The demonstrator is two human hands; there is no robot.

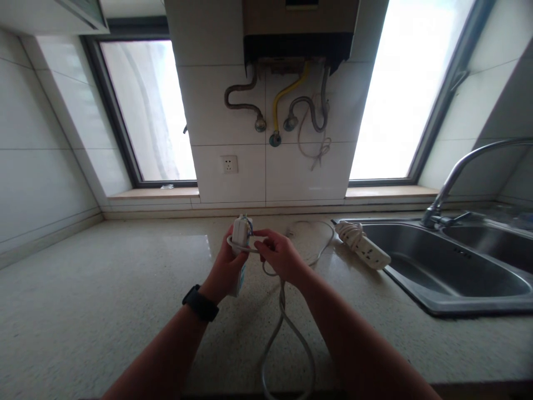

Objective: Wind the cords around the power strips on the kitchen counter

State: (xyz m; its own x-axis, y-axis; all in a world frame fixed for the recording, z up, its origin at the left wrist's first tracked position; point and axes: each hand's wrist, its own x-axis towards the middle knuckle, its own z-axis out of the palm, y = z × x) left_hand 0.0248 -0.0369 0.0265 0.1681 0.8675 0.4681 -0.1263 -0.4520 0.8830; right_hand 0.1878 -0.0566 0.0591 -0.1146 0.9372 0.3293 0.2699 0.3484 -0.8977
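Note:
My left hand grips a white power strip, held upright and seen nearly end-on above the counter. A bluish-green patch shows on its lower side, and thin dark or bluish strands show near its top. My right hand pinches the white cord just right of the strip, and a turn of that cord passes around the strip. From there the cord hangs in a twisted loop toward the counter's front edge, while another stretch curves away to the right over the counter. My right palm and inner fingers are partly hidden.
A second white power strip with its cord wound around it lies against the steel sink. A faucet rises behind the sink. The speckled counter runs to a tiled wall with a socket and a water heater.

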